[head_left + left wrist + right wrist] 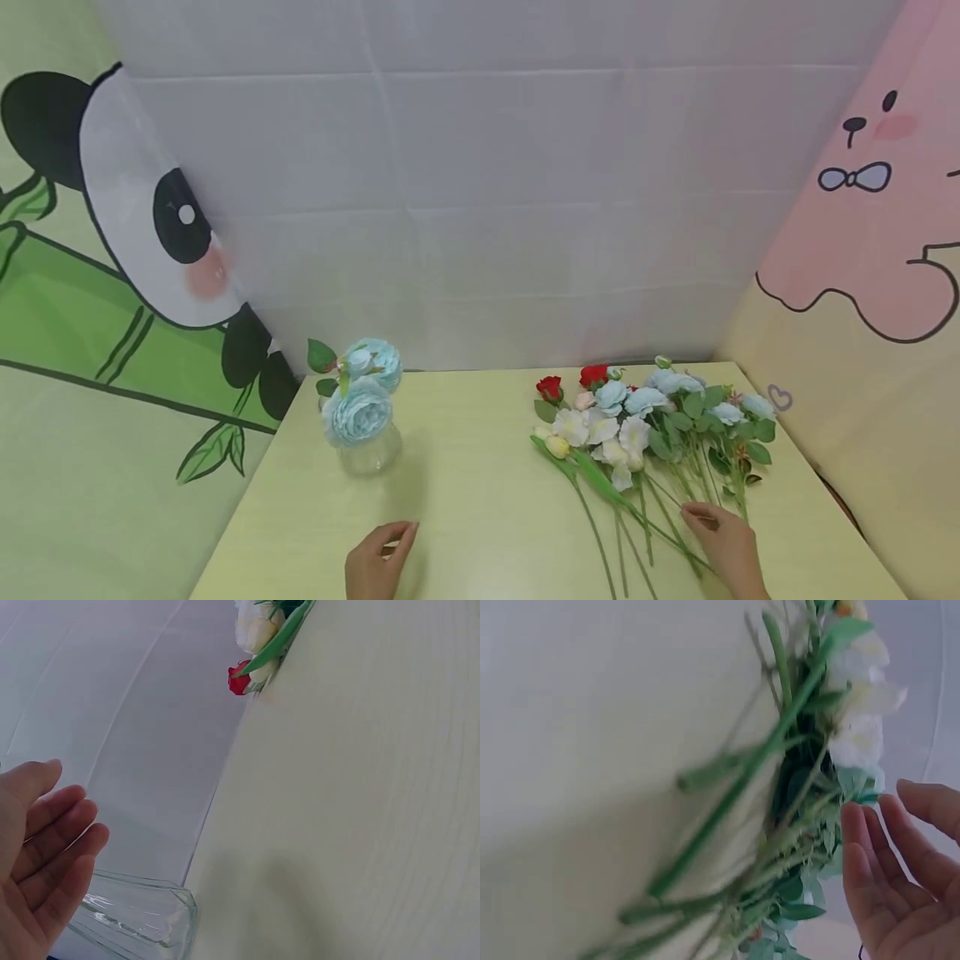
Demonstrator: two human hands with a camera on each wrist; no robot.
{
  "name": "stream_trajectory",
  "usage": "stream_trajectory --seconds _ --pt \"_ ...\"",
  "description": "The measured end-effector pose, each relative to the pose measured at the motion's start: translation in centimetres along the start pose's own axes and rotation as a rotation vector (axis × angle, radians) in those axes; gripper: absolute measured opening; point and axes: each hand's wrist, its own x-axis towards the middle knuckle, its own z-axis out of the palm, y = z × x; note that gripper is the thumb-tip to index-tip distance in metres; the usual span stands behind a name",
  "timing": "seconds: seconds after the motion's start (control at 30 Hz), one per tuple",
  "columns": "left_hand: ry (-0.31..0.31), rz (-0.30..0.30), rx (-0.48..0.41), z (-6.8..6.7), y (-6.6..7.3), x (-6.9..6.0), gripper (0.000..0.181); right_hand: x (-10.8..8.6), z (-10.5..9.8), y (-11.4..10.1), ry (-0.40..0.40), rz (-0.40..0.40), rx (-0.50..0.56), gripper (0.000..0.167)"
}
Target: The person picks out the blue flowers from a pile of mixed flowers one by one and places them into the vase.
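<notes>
My left hand [378, 562] hovers over the near left of the table, fingers loosely bent and holding nothing. Beyond it stands a clear glass vase [372, 452] with light blue flowers [358, 412] in it; the left wrist view shows the glass just below the fingers. My right hand [726, 542] is over the stems of a spread of artificial flowers, its thumb apart from the fingers in the right wrist view, with no stem between them. Nearby lie white flowers [600, 427], yellow tulips [555, 446], blue flowers [647, 402] and red roses [550, 388].
The pale yellow table [465, 483] runs back to a white cloth wall [480, 208]. A panda-printed side panel [150, 217] stands at the left, and a pink bear panel [847, 242] at the right. Green stems [596, 525] point toward the table's near edge.
</notes>
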Motion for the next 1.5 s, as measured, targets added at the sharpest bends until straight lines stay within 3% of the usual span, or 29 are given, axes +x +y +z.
stream_trajectory --seconds 0.17,0.4,0.6,0.73,0.83,1.1,1.5 --pt "-0.007 -0.002 -0.011 -0.1 -0.3 -0.4 0.005 2.1 -1.7 0.5 0.023 -0.049 -0.087 0.033" --pt "-0.005 -0.007 -0.024 0.0 -0.4 -0.7 0.005 3.6 -2.6 1.3 -0.009 -0.025 -0.126 0.035" --pt "0.004 -0.035 -0.047 -0.1 -0.4 -0.8 0.006 4.1 -2.1 1.6 -0.090 -0.009 -0.089 0.038" --pt "-0.030 -0.080 -0.056 0.0 -0.5 -0.8 0.004 4.3 -1.4 1.9 -0.174 0.045 -0.063 0.036" --pt "-0.064 -0.081 -0.065 0.2 -0.4 -0.8 0.004 4.4 -1.2 2.1 -0.201 0.045 -0.070 0.036" --pt "-0.112 -0.078 -0.076 0.6 0.0 -0.5 0.006 4.8 -1.1 1.6 -0.219 0.028 -0.085 0.039" --pt "-0.113 -0.072 -0.091 0.8 0.1 -0.9 0.006 5.1 -0.7 1.7 -0.195 0.006 -0.081 0.034"
